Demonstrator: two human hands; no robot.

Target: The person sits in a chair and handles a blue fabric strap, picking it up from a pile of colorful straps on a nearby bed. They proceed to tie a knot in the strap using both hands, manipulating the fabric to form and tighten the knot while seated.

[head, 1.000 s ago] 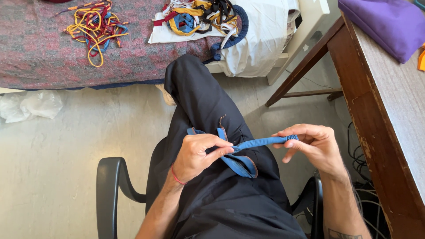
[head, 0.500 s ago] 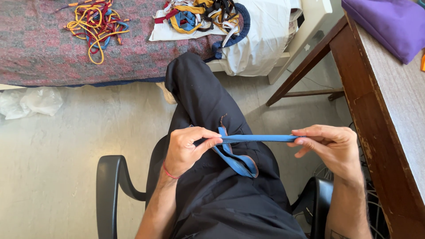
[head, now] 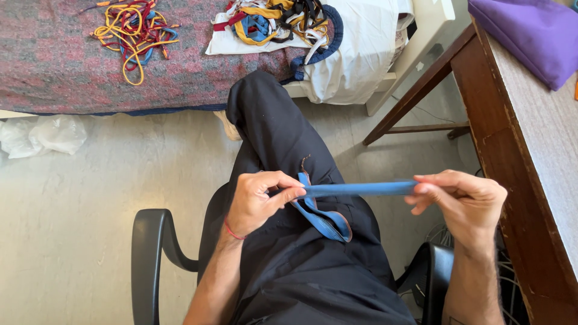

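A blue fabric strap (head: 355,189) is stretched level between both hands above my lap. My left hand (head: 259,201) pinches its left end between thumb and fingers, with a red band on the wrist. My right hand (head: 463,201) pinches the right end. A loose loop of the same strap (head: 325,221) hangs down onto my black trousers (head: 283,150) below the left hand.
I sit in a black chair with an armrest (head: 147,253) at left. A wooden desk (head: 518,138) with a purple cushion (head: 530,33) stands at right. Ahead, a bed with a reddish blanket (head: 60,66) holds tangled coloured cords (head: 135,30) and straps (head: 277,21).
My hands have moved apart, pulling the blue strap from a slack, slanted line into a taut level one. The right hand has shifted further right.
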